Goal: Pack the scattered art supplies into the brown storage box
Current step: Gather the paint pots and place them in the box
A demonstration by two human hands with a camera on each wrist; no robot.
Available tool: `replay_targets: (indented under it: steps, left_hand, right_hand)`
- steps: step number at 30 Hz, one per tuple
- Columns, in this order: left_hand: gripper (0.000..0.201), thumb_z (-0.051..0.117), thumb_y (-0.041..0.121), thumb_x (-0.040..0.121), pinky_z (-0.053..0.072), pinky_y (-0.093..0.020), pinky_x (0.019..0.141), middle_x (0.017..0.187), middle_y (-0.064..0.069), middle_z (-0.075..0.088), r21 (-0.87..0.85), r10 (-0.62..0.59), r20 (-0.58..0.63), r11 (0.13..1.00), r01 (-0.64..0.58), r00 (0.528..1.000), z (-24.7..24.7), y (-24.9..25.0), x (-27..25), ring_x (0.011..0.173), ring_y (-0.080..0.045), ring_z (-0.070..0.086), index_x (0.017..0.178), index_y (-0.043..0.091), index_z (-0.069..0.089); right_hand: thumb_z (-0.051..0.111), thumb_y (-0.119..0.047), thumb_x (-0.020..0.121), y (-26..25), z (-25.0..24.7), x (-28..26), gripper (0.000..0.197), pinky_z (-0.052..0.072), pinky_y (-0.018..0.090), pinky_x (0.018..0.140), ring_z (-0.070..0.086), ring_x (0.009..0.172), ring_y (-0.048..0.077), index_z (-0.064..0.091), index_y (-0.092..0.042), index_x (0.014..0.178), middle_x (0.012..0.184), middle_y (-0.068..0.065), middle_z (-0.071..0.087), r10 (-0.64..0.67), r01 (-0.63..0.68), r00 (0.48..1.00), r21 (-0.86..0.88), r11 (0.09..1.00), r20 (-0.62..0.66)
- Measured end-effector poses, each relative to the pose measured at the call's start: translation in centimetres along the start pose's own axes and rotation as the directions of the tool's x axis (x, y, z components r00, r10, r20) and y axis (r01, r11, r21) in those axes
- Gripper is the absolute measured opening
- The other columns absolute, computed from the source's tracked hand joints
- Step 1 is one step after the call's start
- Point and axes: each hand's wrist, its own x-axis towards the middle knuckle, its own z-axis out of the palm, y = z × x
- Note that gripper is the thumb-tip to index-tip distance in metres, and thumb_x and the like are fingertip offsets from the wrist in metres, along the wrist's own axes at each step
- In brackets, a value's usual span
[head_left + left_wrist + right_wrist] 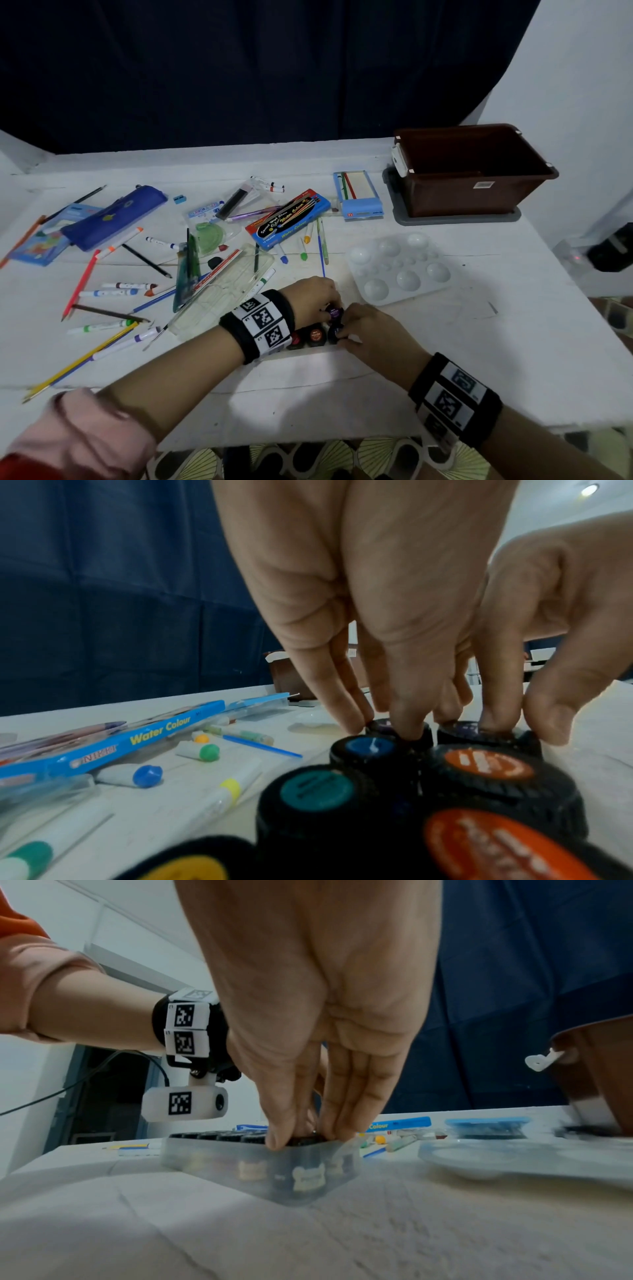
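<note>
A clear tray of black-lidded poster paint jars sits near the table's front edge. My left hand reaches down at the tray's right end and pinches the lid of a purple-topped jar. Close beside it, my right hand pinches a second purple-topped jar; in the right wrist view its thumb and fingers close round that jar's cap. The brown storage box stands open at the back right, away from both hands, and looks empty.
A white paint palette lies right of the hands. A water colour box, a blue pouch, a clear case, a blue case and several pens and pencils cover the left and middle. The box rests on a grey lid.
</note>
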Motion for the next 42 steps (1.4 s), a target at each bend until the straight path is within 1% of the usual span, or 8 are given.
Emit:
replay_targets:
  steps: [10, 17, 21, 24, 28, 31, 36, 42]
  left_hand:
    - [0.034, 0.054, 0.023, 0.091, 0.043, -0.037, 0.094, 0.119, -0.007, 0.046, 0.014, 0.046, -0.022, 0.999, -0.046, 0.999, 1.0, -0.5, 0.0, 0.109, -0.022, 0.049, 0.125, 0.017, 0.057]
    - [0.034, 0.053, 0.020, 0.092, 0.041, -0.030, 0.091, 0.119, -0.008, 0.050, -0.032, 0.082, -0.133, 0.996, -0.087, 0.988, 1.9, -0.8, -0.9, 0.108, -0.021, 0.050, 0.125, 0.014, 0.057]
    - [0.040, 0.055, 0.020, 0.091, 0.035, -0.022, 0.100, 0.126, -0.006, 0.053, -0.143, 0.010, -0.205, 0.989, -0.040, 0.979, 1.7, -1.6, -2.0, 0.118, -0.018, 0.048, 0.130, 0.016, 0.051]
    - [0.033, 0.058, 0.021, 0.089, 0.031, -0.014, 0.091, 0.121, -0.003, 0.055, -0.176, -0.072, -0.278, 0.984, 0.022, 0.958, 0.3, -3.5, -4.5, 0.112, -0.016, 0.052, 0.121, 0.017, 0.059]
    - [0.022, 0.062, 0.026, 0.087, 0.046, -0.025, 0.084, 0.105, -0.004, 0.060, -0.230, -0.331, -0.354, 0.937, 0.262, 0.875, -0.8, -7.8, -9.8, 0.094, -0.018, 0.058, 0.106, 0.015, 0.062]
    - [0.025, 0.062, 0.035, 0.085, 0.042, -0.025, 0.070, 0.094, -0.003, 0.059, -0.288, -0.568, -0.294, 0.820, 0.495, 0.769, 0.2, -10.6, -13.7, 0.080, -0.018, 0.054, 0.096, 0.015, 0.053]
    - [0.050, 0.056, 0.051, 0.084, 0.041, -0.030, 0.076, 0.106, -0.009, 0.052, -0.329, -0.764, -0.144, 0.636, 0.698, 0.629, 3.4, -12.2, -17.6, 0.091, -0.024, 0.053, 0.109, 0.010, 0.040]
    - [0.062, 0.056, 0.051, 0.084, 0.046, -0.033, 0.087, 0.117, -0.013, 0.056, -0.460, -0.774, -0.146, 0.605, 0.650, 0.617, 4.5, -12.2, -17.8, 0.100, -0.026, 0.058, 0.125, 0.012, 0.033]
  right_hand:
    - [0.060, -0.024, 0.088, 0.4, -0.1, 0.4, 0.021, 0.047, 0.027, 0.082, 0.061, 0.093, 0.016, 0.074, -0.017, 0.102, 0.106, 0.001, 0.066, 0.028, -0.029, 1.000, 0.088, 0.996, 0.010]
    - [0.062, -0.024, 0.086, 0.4, 0.0, 0.9, 0.020, 0.047, 0.030, 0.082, 0.061, 0.093, 0.017, 0.075, -0.014, 0.098, 0.105, 0.002, 0.065, 0.040, -0.042, 0.999, 0.080, 0.996, 0.028]
    - [0.061, -0.022, 0.086, 0.3, -0.6, 1.1, 0.019, 0.048, 0.028, 0.080, 0.060, 0.092, 0.016, 0.075, -0.014, 0.094, 0.103, 0.001, 0.063, 0.013, -0.017, 0.997, 0.045, 0.999, 0.080]
    - [0.063, -0.020, 0.083, -0.1, -2.3, 2.3, 0.015, 0.049, 0.026, 0.073, 0.061, 0.082, 0.017, 0.074, -0.010, 0.085, 0.092, 0.004, 0.063, -0.009, 0.004, 0.996, 0.058, 0.998, 0.088]
    - [0.065, -0.014, 0.084, -1.7, -4.7, 7.0, 0.008, 0.041, 0.008, 0.064, 0.058, 0.072, 0.012, 0.071, -0.009, 0.083, 0.080, -0.002, 0.059, -0.035, 0.046, 0.998, 0.190, 0.981, -0.059]
    - [0.059, -0.010, 0.088, -3.2, -4.5, 12.1, 0.014, 0.039, 0.005, 0.066, 0.056, 0.075, 0.010, 0.070, -0.006, 0.096, 0.088, 0.003, 0.064, -0.030, 0.044, 0.998, 0.260, 0.965, -0.057]
    - [0.044, -0.024, 0.099, -6.3, -2.4, 19.4, 0.044, 0.034, 0.032, 0.107, 0.039, 0.133, 0.023, 0.038, -0.011, 0.141, 0.147, 0.007, 0.039, 0.076, -0.110, 0.931, 0.074, 0.991, 0.357]
    - [0.040, -0.021, 0.099, -7.9, -0.5, 21.9, 0.040, 0.039, 0.038, 0.102, 0.044, 0.124, 0.030, 0.041, -0.005, 0.135, 0.141, 0.015, 0.044, 0.163, -0.152, 0.905, -0.057, 0.987, 0.393]
